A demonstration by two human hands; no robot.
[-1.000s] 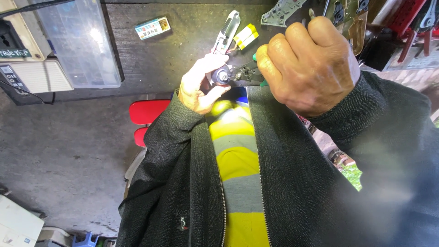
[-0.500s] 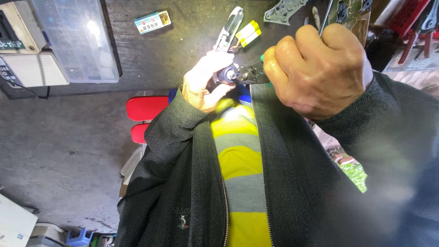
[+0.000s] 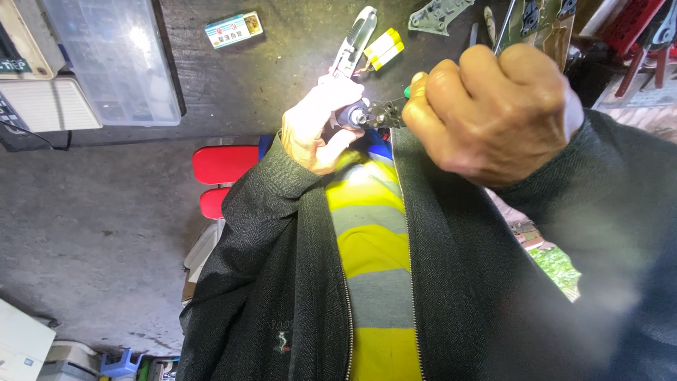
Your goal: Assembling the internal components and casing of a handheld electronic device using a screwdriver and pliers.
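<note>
My left hand (image 3: 315, 128) pinches a small dark round part (image 3: 350, 115) just above my chest. My right hand (image 3: 493, 113) is closed in a fist around a small tool with a green handle end (image 3: 407, 91). The tool's dark metal jaws (image 3: 384, 113) touch the round part. Both hands meet in front of my yellow and grey striped shirt (image 3: 374, 247) and open dark jacket (image 3: 282, 282). Bright light washes out my left fingers, so the part's details are hidden.
On the dark bench beyond my hands lie silver pliers (image 3: 354, 41), a small yellow block (image 3: 385, 46), a small printed box (image 3: 233, 29), a clear plastic organiser box (image 3: 113, 60) and a metal bracket (image 3: 437, 14). A red stool (image 3: 226, 166) stands below on the grey floor.
Both hands stay together on the part and tool, with the same grip. The view has shifted slightly, and my right hand sits a little further right.
</note>
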